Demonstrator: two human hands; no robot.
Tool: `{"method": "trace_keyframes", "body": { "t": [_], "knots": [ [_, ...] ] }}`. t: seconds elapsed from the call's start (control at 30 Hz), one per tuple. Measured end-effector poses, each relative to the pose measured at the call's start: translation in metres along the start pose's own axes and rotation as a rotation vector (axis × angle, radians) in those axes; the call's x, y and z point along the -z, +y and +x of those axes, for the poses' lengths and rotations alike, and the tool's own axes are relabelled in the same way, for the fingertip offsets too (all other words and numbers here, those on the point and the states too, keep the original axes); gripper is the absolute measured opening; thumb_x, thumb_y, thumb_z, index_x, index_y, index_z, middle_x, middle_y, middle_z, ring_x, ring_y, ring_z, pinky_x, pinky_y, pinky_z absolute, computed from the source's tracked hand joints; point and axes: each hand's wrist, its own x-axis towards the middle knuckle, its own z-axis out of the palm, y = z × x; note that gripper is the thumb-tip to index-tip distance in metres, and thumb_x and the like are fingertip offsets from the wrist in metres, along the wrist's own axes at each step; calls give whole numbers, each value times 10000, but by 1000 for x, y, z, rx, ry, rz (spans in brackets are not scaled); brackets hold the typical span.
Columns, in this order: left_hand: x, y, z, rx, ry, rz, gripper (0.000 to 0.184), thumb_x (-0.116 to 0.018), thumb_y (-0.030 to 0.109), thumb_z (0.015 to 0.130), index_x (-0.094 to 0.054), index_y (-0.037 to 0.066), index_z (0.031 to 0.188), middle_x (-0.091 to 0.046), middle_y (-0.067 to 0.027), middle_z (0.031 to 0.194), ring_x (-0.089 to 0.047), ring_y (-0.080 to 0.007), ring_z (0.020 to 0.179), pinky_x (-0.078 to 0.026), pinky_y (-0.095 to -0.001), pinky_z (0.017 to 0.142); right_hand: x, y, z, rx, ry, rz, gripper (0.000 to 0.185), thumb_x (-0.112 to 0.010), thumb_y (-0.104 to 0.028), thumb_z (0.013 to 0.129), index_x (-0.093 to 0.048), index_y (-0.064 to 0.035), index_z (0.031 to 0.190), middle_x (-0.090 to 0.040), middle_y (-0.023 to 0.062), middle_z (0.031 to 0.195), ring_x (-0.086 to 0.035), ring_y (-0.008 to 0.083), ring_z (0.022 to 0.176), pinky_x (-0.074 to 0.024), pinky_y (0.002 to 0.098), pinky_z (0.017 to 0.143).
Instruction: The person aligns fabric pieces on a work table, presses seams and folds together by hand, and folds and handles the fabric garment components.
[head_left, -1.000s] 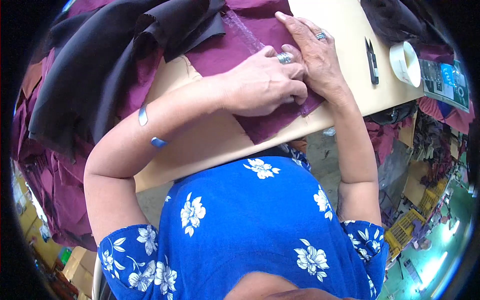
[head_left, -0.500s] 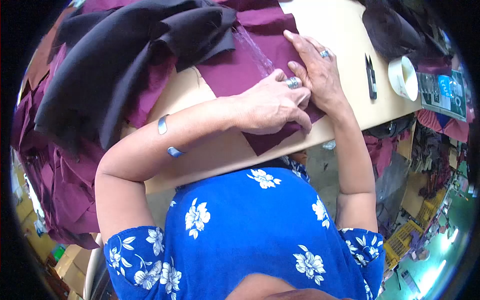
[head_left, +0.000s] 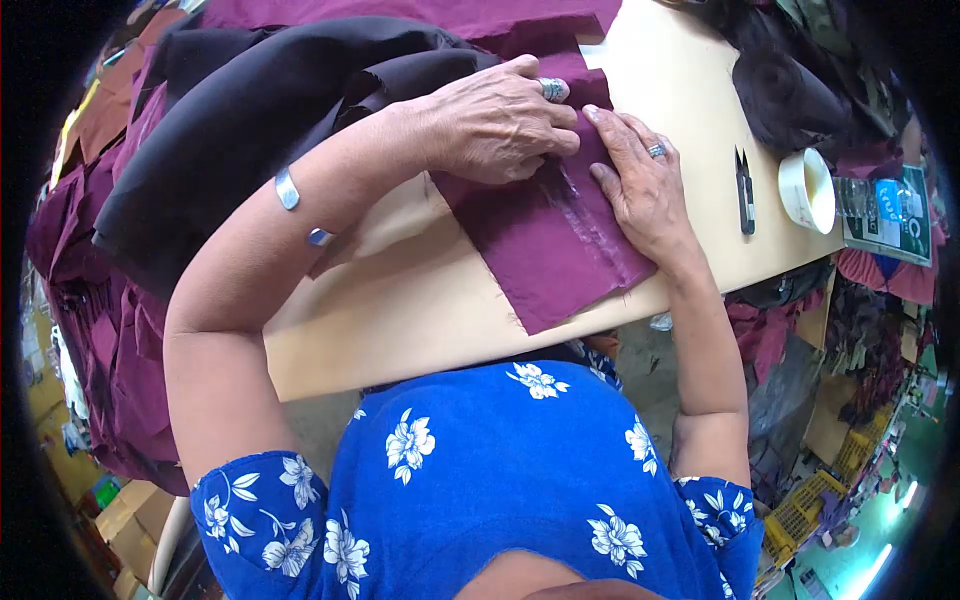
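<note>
A piece of maroon cloth (head_left: 520, 260) lies on the pale tabletop, its frayed near corner close to the table's edge. A shiny whitish streak (head_left: 590, 235), wet-looking, runs along it towards that edge. My left hand (head_left: 500, 120) is over the cloth at the streak's far end, fingers curled down and closed. Its fingertips are hidden, so I cannot see whether anything is between them. My right hand (head_left: 645, 190) lies flat along the cloth's right side, fingers and thumb stretched out. Dark cloth (head_left: 270, 120) is heaped beside my left forearm.
Black thread snips (head_left: 745, 190) lie on the tabletop (head_left: 690, 110) to the right. Near them are a white bowl (head_left: 806, 190), a clear bottle (head_left: 870, 200) lying on its side and a dark cloth roll (head_left: 785, 95). More maroon cloth (head_left: 110, 380) hangs at the left.
My left hand has moved away from me and to the left along the cloth. The whitish streak near the front edge now shows. My right hand has shifted slightly nearer.
</note>
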Motion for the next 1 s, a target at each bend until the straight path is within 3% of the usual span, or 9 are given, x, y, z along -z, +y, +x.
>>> {"method": "trace_keyframes", "body": {
  "t": [0.13,0.2,0.33,0.43,0.77,1.0],
  "knots": [
    [-13,-2,8,-94,89,65,152,-550,155,766,-517,117,909,-504,-22,888,-510,-173,909,-381,-332,773,-2,10,-8,-26,-35,-13,488,-506,-201,872,-389,-154,1344,-475,50,1313,-398,232,1232,-261,417,1010],
    [-8,1,6,-84,20,62,140,-527,141,784,-498,101,915,-496,-36,905,-500,-193,942,-411,-341,801,-1,6,-3,-25,-46,-13,489,-502,-206,875,-386,-154,1348,-471,50,1314,-394,233,1234,-255,416,1014],
    [-9,-4,-1,-160,195,48,77,-506,155,826,-507,119,894,-578,-26,852,-551,-193,889,-416,-326,769,-1,4,-4,-27,-57,-34,496,-517,-206,869,-394,-148,1346,-480,53,1302,-399,237,1229,-255,414,1018],
    [0,-2,3,-162,-4,154,75,-497,185,837,-529,122,860,-590,-11,830,-554,-177,910,-412,-324,775,-2,5,-5,-27,-45,-32,497,-551,-193,851,-422,-140,1328,-496,53,1286,-411,241,1219,-269,415,1016],
    [-6,-14,4,-229,51,237,77,-478,177,838,-535,127,840,-544,-18,621,-590,-209,716,-417,-319,748,-2,5,-5,-11,-18,-27,499,-560,-161,847,-424,-132,1326,-508,78,1272,-427,264,1203,-280,430,1010],
    [1,-20,-6,-246,58,213,85,-486,169,823,-510,92,796,-564,-26,807,-572,-186,870,-425,-321,805,-2,4,-4,2,-15,-28,508,-549,-170,852,-404,-142,1339,-509,81,1271,-423,260,1207,-280,427,1005]
  ]
}}
